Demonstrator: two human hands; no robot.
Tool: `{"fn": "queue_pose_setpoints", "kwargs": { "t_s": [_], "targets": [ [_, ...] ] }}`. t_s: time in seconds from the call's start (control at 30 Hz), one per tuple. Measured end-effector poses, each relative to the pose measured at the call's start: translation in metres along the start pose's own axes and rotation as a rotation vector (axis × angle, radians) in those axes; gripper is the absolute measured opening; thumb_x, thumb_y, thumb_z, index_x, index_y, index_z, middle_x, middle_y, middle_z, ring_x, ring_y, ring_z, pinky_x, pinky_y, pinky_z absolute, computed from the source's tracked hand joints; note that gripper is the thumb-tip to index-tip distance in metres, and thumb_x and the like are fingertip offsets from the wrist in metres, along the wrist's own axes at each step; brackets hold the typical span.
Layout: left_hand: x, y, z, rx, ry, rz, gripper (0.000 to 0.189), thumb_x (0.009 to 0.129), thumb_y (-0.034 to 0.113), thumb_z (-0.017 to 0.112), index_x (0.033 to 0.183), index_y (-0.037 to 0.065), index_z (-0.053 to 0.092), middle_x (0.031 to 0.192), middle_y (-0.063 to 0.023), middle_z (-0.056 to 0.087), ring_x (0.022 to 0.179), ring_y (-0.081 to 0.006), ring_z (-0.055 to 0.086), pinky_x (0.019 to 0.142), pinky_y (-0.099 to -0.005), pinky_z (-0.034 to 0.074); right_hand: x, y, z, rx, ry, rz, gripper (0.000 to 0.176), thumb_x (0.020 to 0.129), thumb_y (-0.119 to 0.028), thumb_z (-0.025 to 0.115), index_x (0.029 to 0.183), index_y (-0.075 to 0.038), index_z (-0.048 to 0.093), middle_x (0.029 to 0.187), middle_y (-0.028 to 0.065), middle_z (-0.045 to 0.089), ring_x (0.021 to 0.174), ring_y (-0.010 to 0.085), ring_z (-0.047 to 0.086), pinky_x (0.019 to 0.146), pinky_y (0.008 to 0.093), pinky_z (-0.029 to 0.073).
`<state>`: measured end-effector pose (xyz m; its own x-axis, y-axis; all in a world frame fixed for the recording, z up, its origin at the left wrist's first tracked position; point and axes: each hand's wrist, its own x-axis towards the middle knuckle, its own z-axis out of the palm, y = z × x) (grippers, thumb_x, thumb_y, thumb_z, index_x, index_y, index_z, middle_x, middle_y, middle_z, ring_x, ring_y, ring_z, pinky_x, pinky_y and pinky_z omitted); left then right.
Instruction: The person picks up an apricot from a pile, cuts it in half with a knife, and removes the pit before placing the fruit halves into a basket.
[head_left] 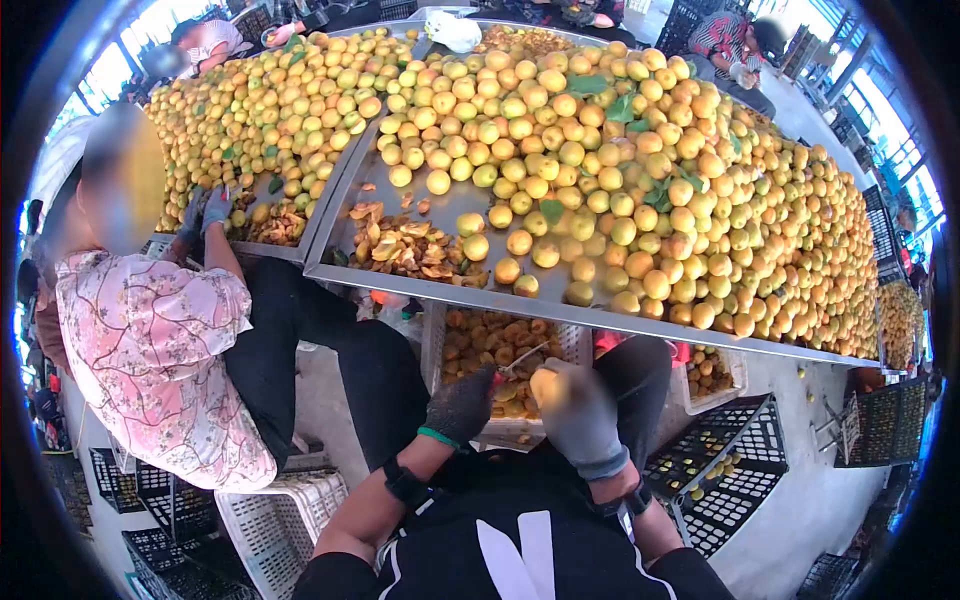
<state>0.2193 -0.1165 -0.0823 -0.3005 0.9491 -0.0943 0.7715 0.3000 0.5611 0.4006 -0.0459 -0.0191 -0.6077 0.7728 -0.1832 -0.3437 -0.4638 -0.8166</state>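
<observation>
My left hand (461, 408), in a dark glove with a green cuff, is closed around a small tool (524, 359) with a bit of red at its handle and a thin metal shaft pointing up to the right. My right hand (584, 422), in a grey glove, grips a yellow-orange apricot (545, 388). The tool's tip is close to that fruit. Both hands are over my lap, just in front of a white crate (433, 345) of cut, brownish-orange apricots (480, 345) below the table edge. Part of the right glove is blurred.
A metal-rimmed table (600, 318) bears heaped apricots (640, 190) and a pile of scraps (405, 245). On the left sits a co-worker in a pink floral top (160, 360). Black crates (725, 465) and a white crate (265, 530) stand on the floor. Other people sit across the table.
</observation>
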Motion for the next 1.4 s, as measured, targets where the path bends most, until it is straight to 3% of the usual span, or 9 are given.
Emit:
{"fn": "queue_pose_setpoints", "kwargs": {
  "t_s": [0.13,0.2,0.33,0.4,0.5,0.7,1.03,1.3,1.4],
  "targets": [
    [-0.005,0.013,-0.03,-0.076,0.006,0.084,0.038,0.088,0.029,0.059,0.117,0.004,0.06,0.092,-0.0231,0.066,0.082,-0.0401,0.065,0.071,-0.0492,0.052,0.0,-0.004,0.0,0.236,0.034,0.175,0.049,0.082,0.001,0.069,0.126,-0.002,0.05,0.121,0.0074,0.057,0.11,0.0175,0.056,0.096,0.0302,0.047],
    [-0.007,0.018,-0.04,-0.073,-0.101,0.143,0.04,0.086,0.028,0.06,0.119,0.004,0.059,0.092,-0.0223,0.067,0.082,-0.039,0.065,0.071,-0.0489,0.052,0.004,0.01,-0.019,-0.138,0.057,0.105,0.052,0.081,-0.006,0.073,0.127,-0.001,0.049,0.119,0.0087,0.058,0.106,0.0167,0.057,0.093,0.0292,0.047],
    [-0.016,0.028,-0.055,-0.032,-0.159,0.197,0.036,0.085,0.027,0.061,0.114,0.006,0.061,0.091,-0.0206,0.067,0.083,-0.0371,0.066,0.071,-0.048,0.053,0.005,0.007,-0.023,-0.259,0.1,0.113,0.054,0.08,-0.009,0.075,0.126,0.001,0.049,0.115,0.0095,0.06,0.104,0.0172,0.058,0.09,0.0286,0.048],
    [-0.021,0.026,-0.05,0.015,-0.007,0.332,0.027,0.083,0.022,0.06,0.107,0.008,0.062,0.085,-0.0139,0.067,0.075,-0.032,0.067,0.065,-0.0437,0.053,0.004,-0.002,-0.013,-0.355,0.071,0.098,0.052,0.079,-0.007,0.075,0.124,0.001,0.049,0.11,0.0079,0.061,0.102,0.0169,0.059,0.091,0.0287,0.048],
    [-0.024,0.03,-0.055,0.122,-0.068,0.351,0.024,0.082,0.022,0.06,0.103,0.01,0.063,0.083,-0.0107,0.067,0.072,-0.0286,0.068,0.062,-0.0408,0.054,0.002,0.005,-0.008,-0.295,0.09,0.135,0.052,0.079,-0.007,0.076,0.123,0.001,0.05,0.11,0.0077,0.062,0.1,0.0146,0.059,0.09,0.0283,0.048],
    [-0.031,0.025,-0.054,0.164,0.092,0.414,0.021,0.083,0.02,0.059,0.102,0.011,0.063,0.082,-0.0091,0.067,0.069,-0.0269,0.067,0.057,-0.039,0.052,-0.004,-0.006,0.005,-0.373,0.103,0.17,0.048,0.078,-0.006,0.077,0.119,0.001,0.052,0.109,0.0064,0.063,0.097,0.0127,0.06,0.087,0.0274,0.05],
    [-0.036,0.031,-0.052,0.233,0.093,0.339,0.024,0.083,0.021,0.06,0.104,0.011,0.06,0.08,-0.0097,0.063,0.069,-0.0272,0.066,0.057,-0.0399,0.051,-0.006,0.012,0.003,-0.069,0.083,0.249,0.039,0.082,-0.004,0.074,0.114,0.001,0.053,0.105,0.0063,0.062,0.095,0.0127,0.06,0.085,0.0279,0.051],
    [-0.034,0.037,-0.058,0.177,0.076,0.242,0.023,0.082,0.026,0.063,0.097,0.011,0.057,0.079,-0.0118,0.062,0.07,-0.0297,0.066,0.056,-0.0424,0.05,-0.005,0.004,0.014,-0.607,0.153,-0.023,0.036,0.082,-0.004,0.073,0.112,0.001,0.054,0.102,0.0067,0.062,0.093,0.0127,0.06,0.083,0.0262,0.05],
    [-0.035,0.039,-0.061,0.144,0.123,0.282,0.015,0.087,0.02,0.056,0.097,0.009,0.057,0.078,-0.0127,0.062,0.065,-0.0319,0.064,0.053,-0.0436,0.049,-0.003,0.005,0.014,-0.486,0.135,0.031,0.037,0.082,-0.004,0.073,0.113,0.001,0.054,0.103,0.0069,0.063,0.093,0.013,0.061,0.084,0.0263,0.05]
  ]
}}
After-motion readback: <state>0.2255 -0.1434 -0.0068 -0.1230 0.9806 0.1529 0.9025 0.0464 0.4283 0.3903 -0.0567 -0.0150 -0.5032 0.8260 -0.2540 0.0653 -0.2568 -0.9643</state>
